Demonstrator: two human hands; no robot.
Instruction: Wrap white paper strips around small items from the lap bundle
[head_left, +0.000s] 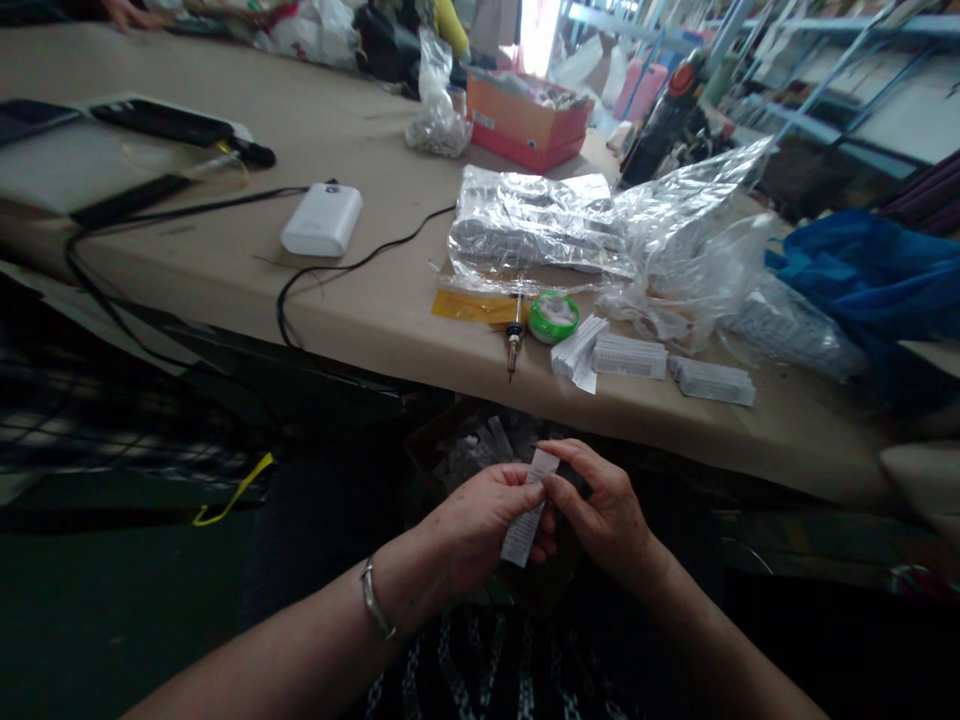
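A small white label (527,510) is being pinched in the grip of both the left hand (480,525) and the right hand (604,510), kept low in the lap below the worktop (360,300), where stacked labels (628,356) are being kept within reach.

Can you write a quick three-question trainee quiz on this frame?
1. True or false: both hands pinch the white label below the table edge.
2. What lies just left of the green tape roll? A) soldering iron B) scissors C) phone
3. Fill in: the white box has a black ____ leading from it.

Key: 1 true: left hand and right hand both grip it. 2 A, the soldering iron. 3 cable.
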